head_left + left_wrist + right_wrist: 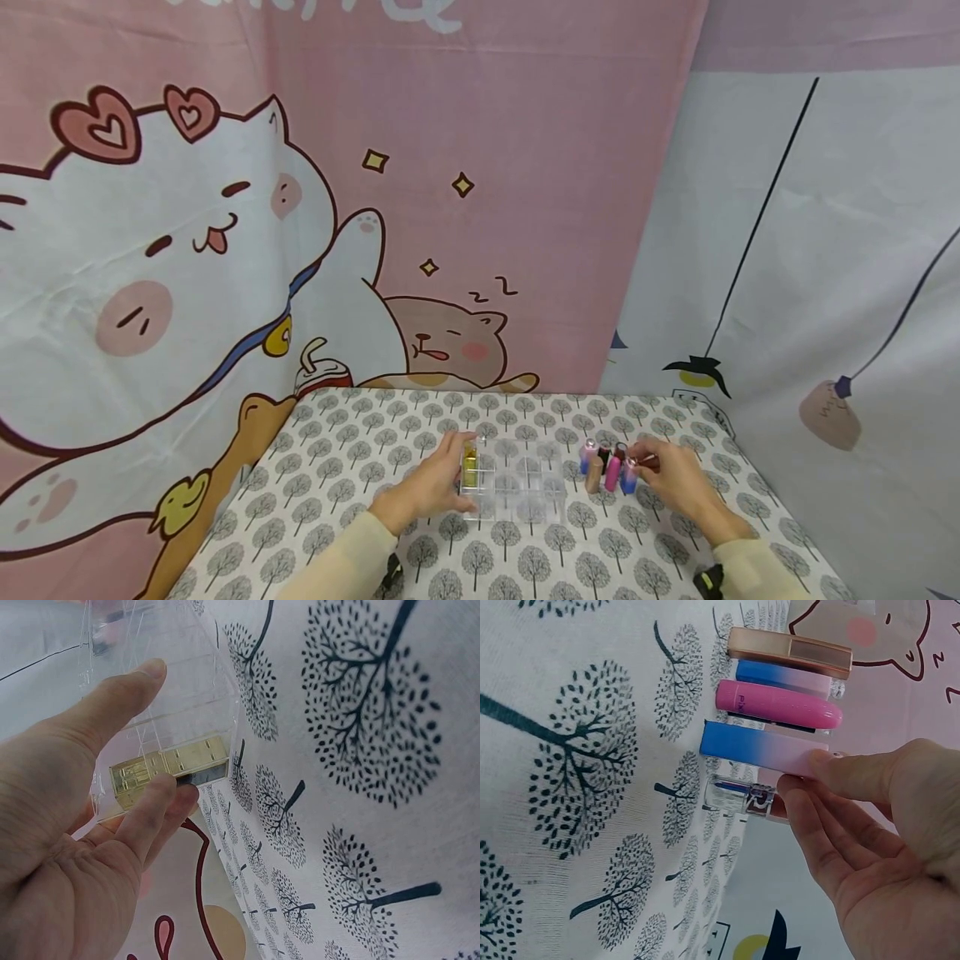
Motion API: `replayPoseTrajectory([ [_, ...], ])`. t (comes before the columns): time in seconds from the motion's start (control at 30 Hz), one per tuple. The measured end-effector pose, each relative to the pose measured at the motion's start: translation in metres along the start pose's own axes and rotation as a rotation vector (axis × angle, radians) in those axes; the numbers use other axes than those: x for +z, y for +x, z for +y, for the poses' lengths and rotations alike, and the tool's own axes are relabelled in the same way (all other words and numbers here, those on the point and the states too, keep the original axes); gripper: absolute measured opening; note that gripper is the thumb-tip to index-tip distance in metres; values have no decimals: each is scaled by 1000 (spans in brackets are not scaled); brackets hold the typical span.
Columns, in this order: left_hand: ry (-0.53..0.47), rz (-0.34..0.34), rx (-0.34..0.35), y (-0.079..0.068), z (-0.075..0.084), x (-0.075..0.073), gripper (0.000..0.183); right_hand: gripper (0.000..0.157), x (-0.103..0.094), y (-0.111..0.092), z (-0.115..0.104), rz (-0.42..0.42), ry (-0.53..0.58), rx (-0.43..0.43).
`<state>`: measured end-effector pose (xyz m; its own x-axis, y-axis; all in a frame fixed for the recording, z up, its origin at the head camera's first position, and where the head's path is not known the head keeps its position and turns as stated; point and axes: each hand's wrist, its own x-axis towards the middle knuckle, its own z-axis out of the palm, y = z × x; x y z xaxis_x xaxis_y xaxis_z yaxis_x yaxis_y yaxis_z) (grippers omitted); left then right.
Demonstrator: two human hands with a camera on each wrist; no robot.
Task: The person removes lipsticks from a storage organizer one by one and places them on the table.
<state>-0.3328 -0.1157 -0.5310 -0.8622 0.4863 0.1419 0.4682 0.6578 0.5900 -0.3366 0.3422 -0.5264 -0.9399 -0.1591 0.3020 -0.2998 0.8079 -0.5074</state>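
A clear plastic organizer with compartments (pixel 551 505) stands on the table. My left hand (pixel 433 483) grips its left end, thumb on the near side and fingers on the far side. In the left wrist view, gold lipstick tubes (pixel 199 756) lie in the compartments at that end. To the organizer's right, my right hand (pixel 678 477) pinches the top of an upright blue-to-pink lipstick (pixel 754 746) between thumb and fingers. Around it stand a bright pink lipstick (pixel 780 705), a bronze one (pixel 784 652), another blue-to-pink one (pixel 780 676) and a clear-ended tube (pixel 731 796), partly behind my fingers.
Dark-topped tubes (pixel 604 450) stand in the back row of the lipstick group. A white cloth with grey tree prints (pixel 420 550) covers the table. Cartoon-printed curtains (pixel 555 208) hang behind the table and at its sides.
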Motion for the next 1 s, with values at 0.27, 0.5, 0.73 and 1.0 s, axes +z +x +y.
replayPoseTrajectory([
  [0.27, 2, -4, -9, 1, 0, 0, 125, 23, -3, 0, -2, -23, 24, 27],
  [0.5, -7, -7, -22, 1, -3, 2, 126, 27, -8, 0, -8, -37, 41, 35],
  [0.73, -6, -4, -26, 1, -2, 2, 126, 30, -10, 1, -17, 37, -8, -18],
  [1.0, -12, -5, -33, 2, -1, 2, 127, 30, -6, 3, -42, 151, -22, -117],
])
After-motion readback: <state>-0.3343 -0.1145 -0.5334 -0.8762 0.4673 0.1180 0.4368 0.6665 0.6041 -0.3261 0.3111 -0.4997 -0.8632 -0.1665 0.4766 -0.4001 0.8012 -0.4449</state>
